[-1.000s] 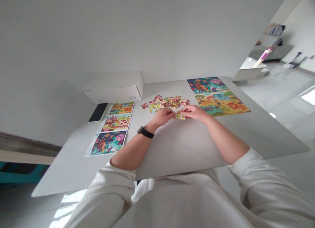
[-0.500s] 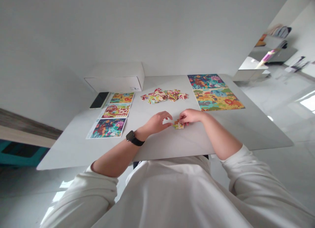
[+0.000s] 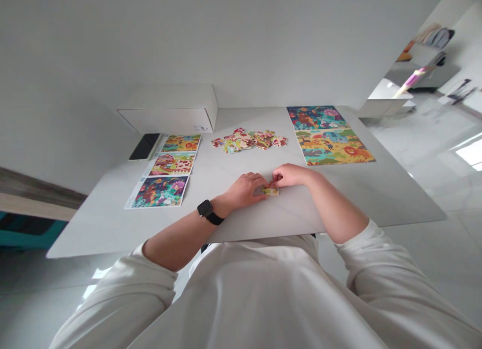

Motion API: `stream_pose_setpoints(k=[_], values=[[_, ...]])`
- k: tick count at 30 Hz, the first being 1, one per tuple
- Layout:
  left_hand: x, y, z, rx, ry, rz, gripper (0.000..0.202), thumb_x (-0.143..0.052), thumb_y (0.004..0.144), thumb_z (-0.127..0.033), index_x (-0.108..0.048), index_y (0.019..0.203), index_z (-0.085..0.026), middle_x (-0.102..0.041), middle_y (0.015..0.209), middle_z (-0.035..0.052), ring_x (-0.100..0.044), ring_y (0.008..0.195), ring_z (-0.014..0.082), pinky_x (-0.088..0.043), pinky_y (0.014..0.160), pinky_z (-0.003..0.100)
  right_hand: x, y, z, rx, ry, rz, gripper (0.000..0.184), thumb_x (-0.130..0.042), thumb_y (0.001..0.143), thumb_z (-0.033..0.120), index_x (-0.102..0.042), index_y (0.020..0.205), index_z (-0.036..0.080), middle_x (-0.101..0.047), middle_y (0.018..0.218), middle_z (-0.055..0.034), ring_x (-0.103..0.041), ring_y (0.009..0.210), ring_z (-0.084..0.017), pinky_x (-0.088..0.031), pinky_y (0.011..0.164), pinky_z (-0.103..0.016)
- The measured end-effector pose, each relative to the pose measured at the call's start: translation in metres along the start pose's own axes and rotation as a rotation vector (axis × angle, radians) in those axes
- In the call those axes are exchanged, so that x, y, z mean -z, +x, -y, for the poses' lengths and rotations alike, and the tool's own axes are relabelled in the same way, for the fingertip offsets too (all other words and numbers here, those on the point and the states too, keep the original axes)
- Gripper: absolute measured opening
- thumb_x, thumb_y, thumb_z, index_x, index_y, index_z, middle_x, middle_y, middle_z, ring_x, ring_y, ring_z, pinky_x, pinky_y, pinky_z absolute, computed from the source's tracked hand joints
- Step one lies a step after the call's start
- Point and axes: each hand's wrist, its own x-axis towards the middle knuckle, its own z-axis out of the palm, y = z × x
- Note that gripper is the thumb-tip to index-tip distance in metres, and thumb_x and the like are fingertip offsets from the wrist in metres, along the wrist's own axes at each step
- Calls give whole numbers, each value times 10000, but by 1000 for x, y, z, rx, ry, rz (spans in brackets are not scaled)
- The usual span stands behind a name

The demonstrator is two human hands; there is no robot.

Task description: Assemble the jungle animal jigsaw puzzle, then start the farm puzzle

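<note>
A small yellow and brown jigsaw puzzle piece (image 3: 271, 192), or a few joined pieces, lies on the table (image 3: 293, 213) near its front edge. My left hand (image 3: 247, 189), with a black watch (image 3: 206, 208) on its wrist, is curled round the left side of it, its fingertips touching it. From the right, my right hand (image 3: 289, 176) pinches the upper part between thumb and fingers. Both sets of fingers nearly meet there and hide part of the puzzle. Beyond my hands lies a heap of loose puzzle pieces (image 3: 250, 139).
At the right sit two finished-looking animal puzzles, a dark one (image 3: 316, 117) and a yellow one (image 3: 335, 147). To the left lies a sheet with three printed pictures (image 3: 171, 164), beside a phone (image 3: 144, 146). A white box (image 3: 169, 119) stands against the wall.
My left hand has moved right and closed in on the puzzle piece, its fingers no longer spread apart. My right hand stays at the piece. The view has shifted slightly.
</note>
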Motion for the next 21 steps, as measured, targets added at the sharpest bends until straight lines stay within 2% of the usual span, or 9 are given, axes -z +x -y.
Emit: stream_pose_setpoints(k=[9, 15, 21], values=[[-5, 0, 2, -3, 17, -19, 221, -754, 918, -359, -779, 1119, -271, -746, 1170, 92, -669, 1099, 283, -463, 1011, 406, -1, 2, -3, 24, 14, 5, 221, -851, 753, 437, -779, 837, 245, -767, 793, 1, -652, 718, -182, -394, 641, -284], [-7, -1, 3, -12, 43, -23, 237, -744, 933, -370, -778, 1144, -269, -754, 1167, 94, -672, 1100, 285, -462, 996, 411, 0, 2, -1, 18, -10, -3, 186, -869, 729, 365, -778, 839, 247, -766, 802, -2, -659, 734, -185, -406, 663, -282], [-7, -1, 3, -12, 81, -12, 253, -724, 960, -417, -765, 1154, -260, -755, 1191, 85, -676, 1104, 272, -472, 992, 403, 1, 0, 4, 12, -34, 15, 174, -840, 770, 332, -762, 880, 222, -767, 835, -5, -654, 753, -172, -411, 668, -259]])
